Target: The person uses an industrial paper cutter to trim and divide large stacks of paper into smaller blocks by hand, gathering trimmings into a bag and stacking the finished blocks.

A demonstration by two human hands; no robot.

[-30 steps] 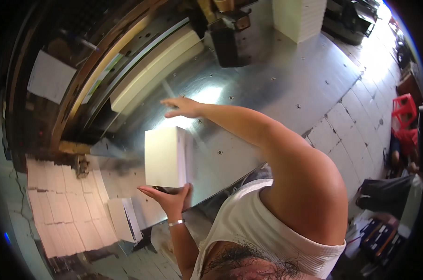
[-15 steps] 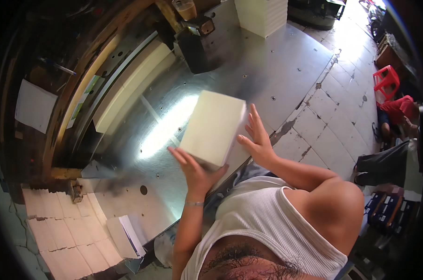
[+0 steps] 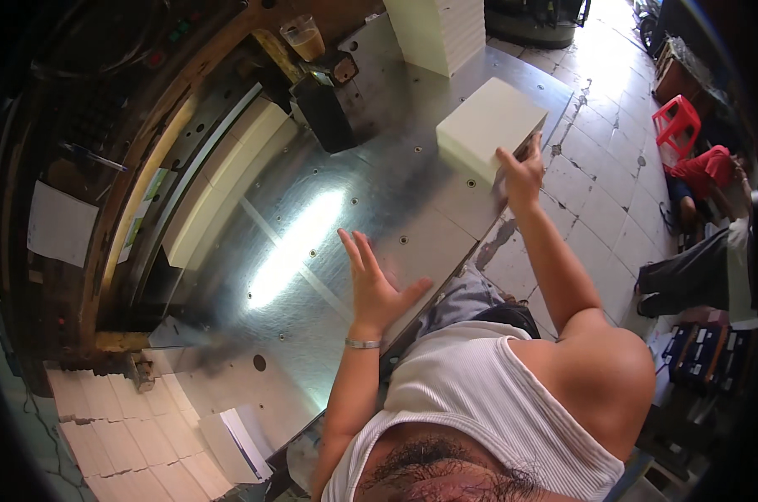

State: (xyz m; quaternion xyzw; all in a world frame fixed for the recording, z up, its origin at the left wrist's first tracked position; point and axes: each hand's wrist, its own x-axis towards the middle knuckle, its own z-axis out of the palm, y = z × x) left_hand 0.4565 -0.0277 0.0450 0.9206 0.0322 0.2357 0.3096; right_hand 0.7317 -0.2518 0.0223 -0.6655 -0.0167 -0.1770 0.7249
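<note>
A thick cream block of stacked paper (image 3: 492, 121) is at the right part of the metal table (image 3: 446, 222), close to its right edge. My right hand (image 3: 521, 171) grips its near corner, thumb on the near face and fingers round the right side. Whether the block lies flat or is slightly lifted I cannot tell. My left hand (image 3: 379, 289) is held over the near part of the table, fingers spread and holding nothing. It is well apart from the block.
A tall white paper stack (image 3: 437, 38) stands at the far edge. A black block (image 3: 324, 117) and a cup of brown drink (image 3: 303, 38) are at the back left. Cream stacks (image 3: 136, 418) sit at the near left. A person in red (image 3: 701, 180) is at the right.
The paper block has moved away and to the right with my right hand. My left hand has come off it and spread its fingers.
</note>
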